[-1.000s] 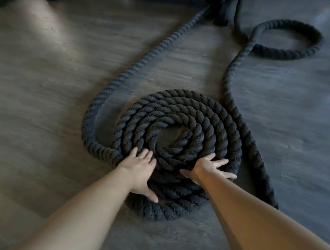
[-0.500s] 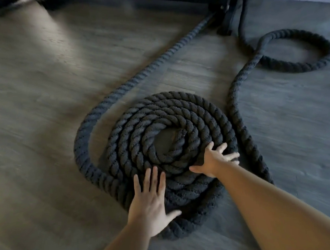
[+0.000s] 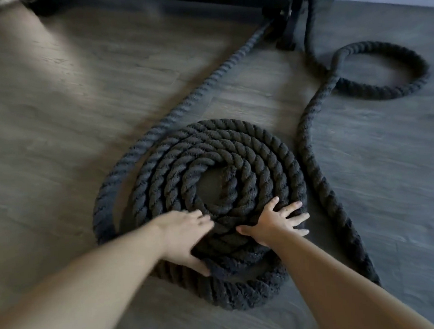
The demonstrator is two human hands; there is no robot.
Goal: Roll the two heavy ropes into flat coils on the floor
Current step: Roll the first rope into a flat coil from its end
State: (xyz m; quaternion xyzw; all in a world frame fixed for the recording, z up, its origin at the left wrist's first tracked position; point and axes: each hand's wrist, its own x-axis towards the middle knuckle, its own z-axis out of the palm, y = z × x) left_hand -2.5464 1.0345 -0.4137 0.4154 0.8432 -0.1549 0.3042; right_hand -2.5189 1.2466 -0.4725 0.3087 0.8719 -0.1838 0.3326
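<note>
left hand (image 3: 183,232) motion-blurred, fingers indistinct, black frame (image 3: 286,12) cut off by top edge, forearms cropped below

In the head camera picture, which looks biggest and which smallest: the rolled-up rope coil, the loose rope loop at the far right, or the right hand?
1. Rope coil, clearly the largest.
2. Loose loop, which lies farther from the camera, so it may look smaller than it is.
3. Right hand, the smallest, even though it is near the camera.
</note>
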